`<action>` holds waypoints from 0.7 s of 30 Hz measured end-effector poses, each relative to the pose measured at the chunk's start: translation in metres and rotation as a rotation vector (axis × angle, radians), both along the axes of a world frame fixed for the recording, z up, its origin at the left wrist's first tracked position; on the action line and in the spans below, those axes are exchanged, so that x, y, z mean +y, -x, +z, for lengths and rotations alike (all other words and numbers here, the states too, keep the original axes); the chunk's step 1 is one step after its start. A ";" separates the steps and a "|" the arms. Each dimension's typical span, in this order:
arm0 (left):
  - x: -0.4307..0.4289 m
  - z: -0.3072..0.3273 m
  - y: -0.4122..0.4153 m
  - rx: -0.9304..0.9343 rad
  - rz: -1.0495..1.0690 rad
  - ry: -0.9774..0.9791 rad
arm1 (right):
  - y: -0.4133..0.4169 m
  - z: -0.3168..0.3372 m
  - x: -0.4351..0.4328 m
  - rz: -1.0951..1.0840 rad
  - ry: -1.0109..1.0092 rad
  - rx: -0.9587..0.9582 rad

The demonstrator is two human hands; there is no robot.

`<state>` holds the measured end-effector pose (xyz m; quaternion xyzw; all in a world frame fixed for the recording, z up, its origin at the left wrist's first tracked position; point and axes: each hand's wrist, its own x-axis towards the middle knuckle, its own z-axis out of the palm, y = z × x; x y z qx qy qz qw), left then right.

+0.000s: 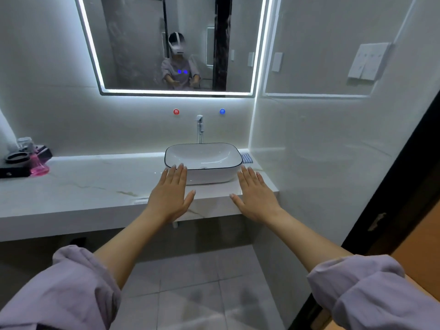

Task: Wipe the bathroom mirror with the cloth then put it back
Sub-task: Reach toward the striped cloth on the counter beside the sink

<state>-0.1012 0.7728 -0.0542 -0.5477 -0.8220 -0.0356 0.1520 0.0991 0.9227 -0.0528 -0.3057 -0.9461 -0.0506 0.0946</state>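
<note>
1. Fingers (177, 173) of the left hand (170, 194) straight, close together and released, thumb spread to the right, grasping nothing; tips in line with the near-left corner of the white basin (209, 176), contact impossible to judge.
2. Fingers (247, 177) of the right hand (256, 194) likewise straight and released, thumb spread to the left, nothing held; tips just beside the basin's near-right corner.
3. Both palms turned down over the near edge of the pale marble tabletop (83, 186), well apart from each other; bare forearms reaching back to rolled lilac sleeves (78, 282) at the near corners.
4. Blue-and-white striped cloth (246, 159) lying on the tabletop at the far right, between the basin and the right wall, beyond the right hand and untouched by either hand.
5. Mirror (133, 44) mounted on the far wall above the basin, edged with a white light strip, reflecting a person in a headset with both hands held out.
6. Chrome faucet (200, 128) upright just behind the basin; red dot (176, 111) and blue dot (222, 111) on the wall to its left and right.
7. At the far left of the tabletop, a pink bottle (39, 166) touching or just beside a black tray (14, 170); tray contents too blurred to name.
8. White switch panel (367, 61) on the right wall; dark door (404, 186) at the right edge; grey tiled floor (190, 294) below.
</note>
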 end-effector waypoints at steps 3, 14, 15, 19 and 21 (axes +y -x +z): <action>0.028 -0.007 0.013 -0.001 -0.002 0.005 | 0.010 -0.011 0.030 -0.003 0.003 -0.004; 0.158 -0.022 0.102 0.002 -0.006 0.010 | 0.099 -0.021 0.156 -0.008 0.017 0.034; 0.172 -0.022 0.112 -0.005 -0.011 0.007 | 0.113 -0.020 0.169 -0.007 0.019 0.035; 0.224 -0.019 0.149 -0.004 -0.019 0.001 | 0.160 -0.020 0.211 -0.008 0.025 0.013; 0.247 -0.018 0.167 0.012 -0.031 0.006 | 0.179 -0.022 0.231 -0.008 0.020 0.023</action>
